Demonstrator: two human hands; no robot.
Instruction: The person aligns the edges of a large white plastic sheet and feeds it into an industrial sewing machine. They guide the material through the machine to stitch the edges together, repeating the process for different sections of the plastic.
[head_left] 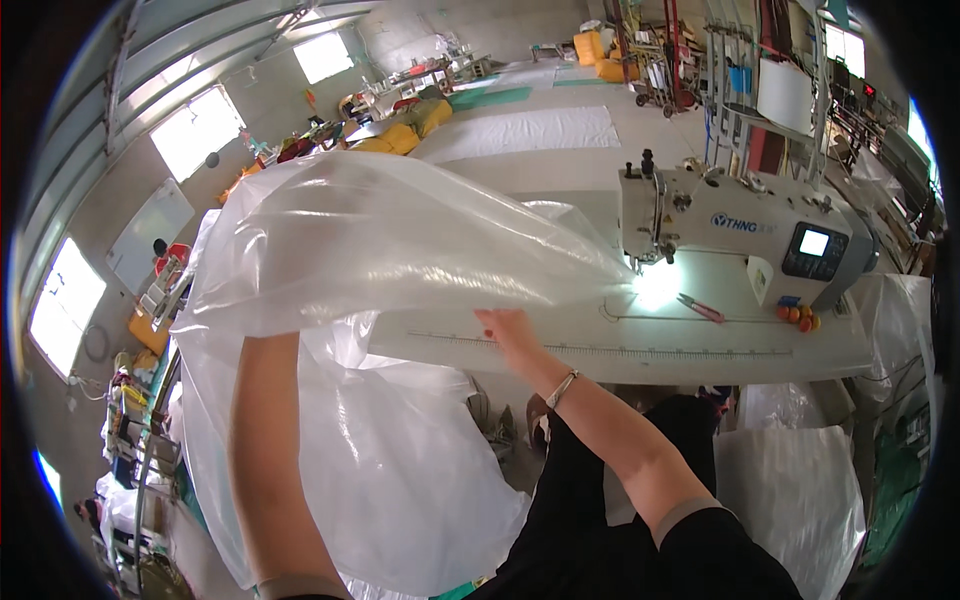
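Note:
A large sheet of clear plastic film (400, 235) billows up over the left of the sewing table and narrows to a bunched end beside the needle of a white sewing machine (690, 200). My left forearm (265, 450) reaches up beneath the film, which hides that hand and its fingers. At the film's lower edge, my right hand (508, 332) is closed, its fingertips pinching the edge. More of the film (410, 470) hangs off the table's front. A lit lamp glows at the needle, and a pair of thread snips (700, 307) lies to its right.
A ruler strip (600, 350) runs along the front of the white sewing table (850, 350). Small orange-red balls (798, 316) sit below the machine's control panel (815, 250). Another piece of plastic film (790, 490) hangs right of my legs. A thread cone (785, 95) stands behind the machine.

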